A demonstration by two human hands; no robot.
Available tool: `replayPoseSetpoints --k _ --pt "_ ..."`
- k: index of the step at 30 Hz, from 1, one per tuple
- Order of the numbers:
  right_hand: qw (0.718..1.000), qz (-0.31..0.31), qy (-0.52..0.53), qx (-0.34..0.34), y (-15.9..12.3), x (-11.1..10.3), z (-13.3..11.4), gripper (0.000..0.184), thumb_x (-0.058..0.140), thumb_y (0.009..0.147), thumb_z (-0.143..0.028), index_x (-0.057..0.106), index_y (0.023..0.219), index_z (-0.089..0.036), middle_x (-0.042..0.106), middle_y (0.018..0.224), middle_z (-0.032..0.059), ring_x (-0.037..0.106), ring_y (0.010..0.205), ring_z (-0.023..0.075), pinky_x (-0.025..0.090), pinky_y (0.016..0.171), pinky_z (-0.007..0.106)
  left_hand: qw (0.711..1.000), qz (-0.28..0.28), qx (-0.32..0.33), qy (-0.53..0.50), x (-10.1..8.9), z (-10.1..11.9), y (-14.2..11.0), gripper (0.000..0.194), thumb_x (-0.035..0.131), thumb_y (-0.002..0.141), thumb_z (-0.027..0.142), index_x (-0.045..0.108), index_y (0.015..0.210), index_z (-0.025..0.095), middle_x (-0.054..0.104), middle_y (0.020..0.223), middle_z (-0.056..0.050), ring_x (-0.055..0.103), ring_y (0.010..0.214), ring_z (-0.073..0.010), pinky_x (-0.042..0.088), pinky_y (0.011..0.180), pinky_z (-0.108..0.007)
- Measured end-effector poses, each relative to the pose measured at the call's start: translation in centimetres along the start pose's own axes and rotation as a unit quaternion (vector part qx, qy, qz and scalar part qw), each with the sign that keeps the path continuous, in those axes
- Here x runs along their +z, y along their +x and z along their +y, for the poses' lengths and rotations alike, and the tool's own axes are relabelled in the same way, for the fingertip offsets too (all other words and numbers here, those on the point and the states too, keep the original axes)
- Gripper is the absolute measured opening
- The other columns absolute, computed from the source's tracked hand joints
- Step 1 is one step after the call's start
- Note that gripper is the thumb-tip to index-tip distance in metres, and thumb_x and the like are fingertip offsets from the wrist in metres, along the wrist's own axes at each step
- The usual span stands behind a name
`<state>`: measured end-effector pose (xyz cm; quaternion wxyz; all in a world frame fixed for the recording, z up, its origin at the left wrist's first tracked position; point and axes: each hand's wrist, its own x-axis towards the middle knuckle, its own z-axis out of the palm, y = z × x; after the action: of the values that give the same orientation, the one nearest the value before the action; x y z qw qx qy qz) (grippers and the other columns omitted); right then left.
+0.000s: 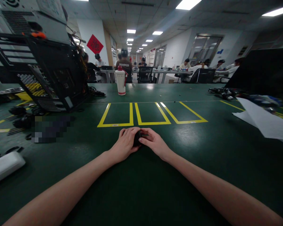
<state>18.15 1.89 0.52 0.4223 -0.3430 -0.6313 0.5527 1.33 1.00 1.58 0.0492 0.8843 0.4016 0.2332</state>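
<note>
A small dark, rounded object (137, 138) is between my two hands just above or on the green table (141, 188); its kind I cannot make out. My left hand (124, 142) wraps round it from the left, fingers curled over its top and thumb below. From the right, my right hand (154, 142) closes on the same object with bent fingers and thumb at its side. Much of the object is hidden behind the fingers. Beyond the hands, yellow tape (153, 123) marks out three boxes on the tabletop.
An open black computer case (58, 75) stands at the left, with cables around it. A white tumbler (121, 83) is upright behind the tape. A white case (6, 166) lies near left; papers (266, 121) and a dark monitor (266, 72) are at right. People sit at far tables.
</note>
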Motion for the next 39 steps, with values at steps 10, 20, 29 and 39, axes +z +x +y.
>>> replayPoseSetpoints --k 10,20,29,39 --pt "0.999 -0.018 0.023 -0.022 -0.27 0.24 -0.27 0.023 0.058 0.07 -0.023 0.048 0.091 -0.023 0.052 0.098 0.0006 0.053 0.095 0.0162 0.046 0.081 0.034 1.0 0.004 0.004 0.012 0.24 -0.14 0.03 0.061 0.053 0.073 0.016 0.017 0.122 0.019 0.038 0.121 -0.011 0.036 0.112 -0.0238 0.026 0.094 -0.045" --pt "1.0 -0.018 0.01 -0.006 -0.25 0.08 -0.77 0.027 0.058 0.07 -0.019 0.049 0.095 -0.022 0.052 0.102 0.0013 0.05 0.1 0.0163 0.04 0.089 0.037 1.0 0.015 0.007 0.009 0.46 -0.31 -0.04 0.062 0.054 0.072 0.018 0.017 0.122 0.02 0.038 0.121 -0.01 0.037 0.112 -0.024 0.026 0.094 -0.045" --pt "1.0 -0.004 0.013 -0.02 -0.26 0.13 -0.23 0.02 0.055 0.072 -0.027 0.049 0.09 -0.023 0.053 0.096 0.0006 0.054 0.09 0.0154 0.048 0.075 0.033 1.0 0.011 0.008 0.006 0.02 -0.03 0.0 0.06 0.053 0.073 0.019 0.018 0.122 0.02 0.039 0.12 -0.01 0.037 0.112 -0.0237 0.027 0.093 -0.045" --pt "0.999 -0.027 0.003 -0.025 -0.15 -0.19 -0.31 0.026 0.058 0.069 -0.021 0.049 0.094 -0.021 0.054 0.097 0.0007 0.051 0.099 0.0159 0.04 0.089 0.036 1.0 0.016 0.006 0.018 0.5 -0.19 0.06 0.059 0.053 0.073 0.018 0.019 0.121 0.019 0.04 0.119 -0.011 0.038 0.11 -0.0245 0.028 0.092 -0.046"
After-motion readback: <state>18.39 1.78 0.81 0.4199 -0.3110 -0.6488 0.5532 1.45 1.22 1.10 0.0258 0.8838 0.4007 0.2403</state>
